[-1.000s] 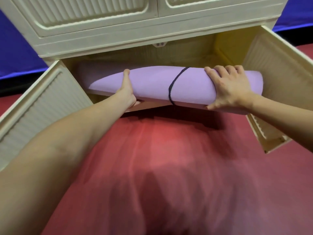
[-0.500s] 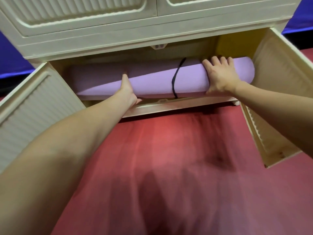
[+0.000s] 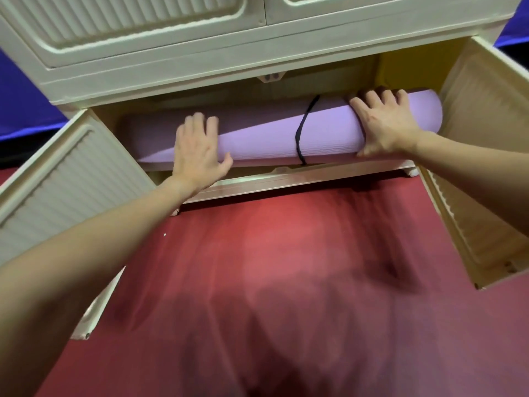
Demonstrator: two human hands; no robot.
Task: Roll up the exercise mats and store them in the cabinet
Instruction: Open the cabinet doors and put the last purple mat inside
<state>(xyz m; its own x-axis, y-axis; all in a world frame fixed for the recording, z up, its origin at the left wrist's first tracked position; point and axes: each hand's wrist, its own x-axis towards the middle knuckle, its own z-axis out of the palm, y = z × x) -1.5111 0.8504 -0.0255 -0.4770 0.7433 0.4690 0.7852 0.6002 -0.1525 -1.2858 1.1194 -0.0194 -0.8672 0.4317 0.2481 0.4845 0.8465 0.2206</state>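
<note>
Above red floor matting (image 3: 257,253), the left hand (image 3: 197,151) and right hand (image 3: 385,126), fingers spread flat and well apart, press the rolled lilac foam exercise mat (image 3: 263,136) into the cream ribbed-door plastic cabinet (image 3: 160,73)'s lower compartment, seemingly the storing step, with the protruding right end next needing a push inward.

Both hands (image 3: 289,141) on rolled mat (image 3: 266,138)

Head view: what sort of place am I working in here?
Probably a gym or exercise room: a rolled purple foam exercise mat goes into a cream ribbed-door plastic cabinet standing on red padded flooring.
</note>
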